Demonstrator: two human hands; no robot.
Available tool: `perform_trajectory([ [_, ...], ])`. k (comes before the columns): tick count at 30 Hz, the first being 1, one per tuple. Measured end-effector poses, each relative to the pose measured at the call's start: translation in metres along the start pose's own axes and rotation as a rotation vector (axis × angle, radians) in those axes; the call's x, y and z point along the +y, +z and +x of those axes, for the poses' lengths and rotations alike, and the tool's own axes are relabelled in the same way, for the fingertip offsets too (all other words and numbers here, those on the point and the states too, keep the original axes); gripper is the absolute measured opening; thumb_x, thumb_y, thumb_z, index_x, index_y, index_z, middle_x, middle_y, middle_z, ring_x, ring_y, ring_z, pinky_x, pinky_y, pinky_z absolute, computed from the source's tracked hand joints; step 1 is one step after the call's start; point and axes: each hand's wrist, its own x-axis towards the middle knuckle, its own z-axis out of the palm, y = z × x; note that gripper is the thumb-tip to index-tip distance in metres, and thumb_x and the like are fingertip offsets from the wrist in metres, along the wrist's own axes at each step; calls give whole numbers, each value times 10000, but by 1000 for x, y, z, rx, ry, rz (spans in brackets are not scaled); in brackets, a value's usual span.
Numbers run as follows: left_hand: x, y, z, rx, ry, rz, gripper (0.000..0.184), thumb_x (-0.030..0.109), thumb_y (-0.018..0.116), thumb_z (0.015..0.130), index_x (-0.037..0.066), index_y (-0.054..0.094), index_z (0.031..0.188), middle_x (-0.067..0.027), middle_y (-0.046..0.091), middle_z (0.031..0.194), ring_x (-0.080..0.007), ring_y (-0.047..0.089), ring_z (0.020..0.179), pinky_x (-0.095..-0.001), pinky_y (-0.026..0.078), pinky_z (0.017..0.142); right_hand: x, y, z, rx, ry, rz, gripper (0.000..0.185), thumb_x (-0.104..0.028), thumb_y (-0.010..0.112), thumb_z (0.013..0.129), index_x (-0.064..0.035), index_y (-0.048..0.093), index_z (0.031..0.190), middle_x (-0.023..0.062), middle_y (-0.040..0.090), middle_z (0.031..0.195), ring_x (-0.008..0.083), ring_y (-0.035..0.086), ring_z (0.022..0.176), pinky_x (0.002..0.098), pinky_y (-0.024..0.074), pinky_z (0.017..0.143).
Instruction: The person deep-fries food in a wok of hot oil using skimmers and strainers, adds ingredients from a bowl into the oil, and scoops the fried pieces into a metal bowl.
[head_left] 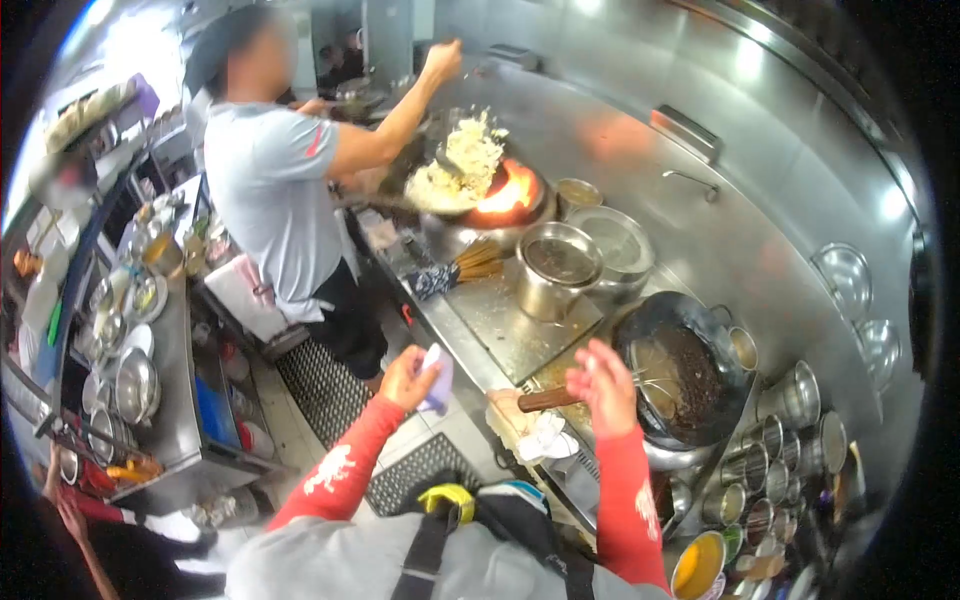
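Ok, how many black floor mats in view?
2. Far mat at the feet of the co-worker; near mat closer to the camera, partly covered by the wearer's body. Others may be hidden.

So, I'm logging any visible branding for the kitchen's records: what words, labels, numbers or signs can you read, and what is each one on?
No text can be read for certain.
Wearer's left sleeve and right sleeve: white prints, no readable letters.
Co-worker's grey shirt: small red mark on the sleeve, too blurred.
Dark fabric at the wearer's waist: faint pale marks, too small.
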Motion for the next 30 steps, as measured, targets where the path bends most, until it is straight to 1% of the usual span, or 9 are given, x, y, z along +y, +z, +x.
perform_trajectory([
  [5, -23, -2, 45, -148, -365, -548, 216, 51, 638, 765, -1, 520, 938, -89, 621, 864, -155, 600, 771, -282, 489, 710, 20, 39, 115, 5, 407, 431, 393, -304, 609, 838, -38, 409, 1047, 201, 500, 1077, 315, 558, 900, 428, 495, 746],
  [6, -30, 0, 57, -155, -391, -628, 199, 42, 631, 764, 4, 523, 927, -89, 620, 866, -155, 600, 771, -284, 489, 711, 28, 40, 138, 26, 471, 491, 480, -257, 631, 825, -38, 378, 1168, 160, 529, 963, 267, 576, 766, 386, 500, 658],
  [8, -51, 11, 85, -175, -379, -637, 178, 46, 619, 774, 10, 528, 922, -82, 617, 856, -151, 596, 762, -282, 485, 698, 53, 32, 180, -24, 414, 519, 222, -168, 567, 863, -47, 462, 1016, 105, 562, 792, 161, 541, 612, 275, 439, 502],
  [11, -57, 35, 133, -103, -266, -555, 155, 64, 607, 791, 18, 531, 918, -71, 612, 829, -144, 586, 734, -278, 477, 667, 35, 45, 173, 94, 353, 440, 39, -97, 513, 878, -64, 496, 891, 53, 556, 682, 94, 468, 505, 223, 344, 414],
  [15, -67, 70, 209, 5, -106, -204, 203, 174, 653, 764, 10, 586, 863, -75, 618, 769, -131, 571, 690, -278, 462, 628, -3, 37, 122, 39, 228, 408, 102, -98, 521, 869, -63, 512, 965, 57, 570, 703, 87, 449, 486, 222, 330, 403],
  [20, -106, 140, 323, 136, 122, 270, 278, 229, 652, 706, 5, 593, 860, -208, 632, 787, -330, 626, 738, -388, 480, 690, -44, 15, 33, 230, -10, 289, 321, -94, 512, 867, -35, 448, 1176, 48, 574, 674, 80, 424, 429, 213, 310, 366],
  [22, -77, 156, 341, 124, 18, 250, 319, 272, 649, 721, 10, 533, 863, -208, 613, 858, -371, 599, 849, -417, 468, 754, -50, 0, -4, 334, -71, 250, 376, -85, 510, 862, -29, 424, 1224, 44, 574, 667, 76, 421, 418, 203, 307, 357],
  [25, -70, 190, 357, 128, 107, 244, 350, 308, 629, 753, 9, 530, 904, -215, 620, 853, -377, 603, 854, -447, 464, 773, -50, -18, -57, 498, -102, 174, 412, -66, 508, 847, -23, 415, 1247, 37, 568, 662, 64, 424, 421, 182, 304, 348],
  [30, -53, 202, 370, 23, -27, 303, 509, 438, 599, 730, -37, 625, 911, -255, 619, 937, -389, 601, 902, -437, 465, 816, -23, -42, -130, 740, -98, 135, 374, -51, 454, 855, -38, 423, 1227, 60, 544, 623, 80, 383, 380, 191, 297, 320],
])
